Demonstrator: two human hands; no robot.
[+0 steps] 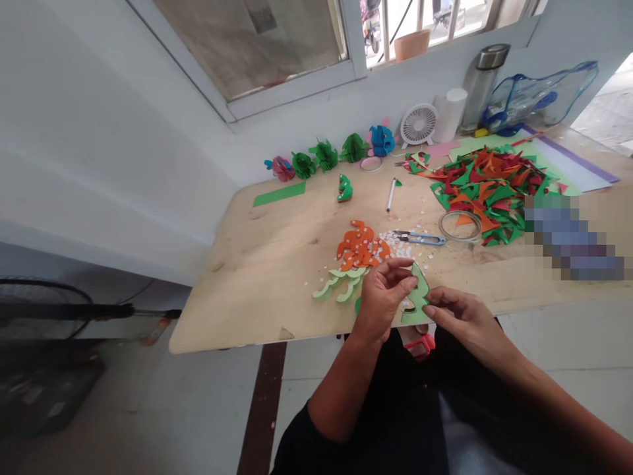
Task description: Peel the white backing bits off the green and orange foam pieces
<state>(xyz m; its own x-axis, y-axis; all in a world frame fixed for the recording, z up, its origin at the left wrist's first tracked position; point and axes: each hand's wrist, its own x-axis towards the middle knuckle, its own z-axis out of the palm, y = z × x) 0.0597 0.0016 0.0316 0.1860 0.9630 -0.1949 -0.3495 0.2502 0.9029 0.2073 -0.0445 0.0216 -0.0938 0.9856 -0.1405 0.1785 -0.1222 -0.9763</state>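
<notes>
Near the front edge of the table, a light green paper cutout with wavy edges is held between both hands. My left hand pinches its upper left part between thumb and fingers. On its right edge, the thumb and fingers of my right hand close on the paper. Just left of my left hand lie pale green wavy strips. Beyond them is a heap of orange paper cutouts with small white squares on them. Small white bits are scattered beside blue-handled thread snips.
A large pile of green, red and orange paper scraps covers the right side, with a tape roll by it. A pen and stacked green cutouts lie farther back. Paper ornaments, a small fan and a bottle line the wall.
</notes>
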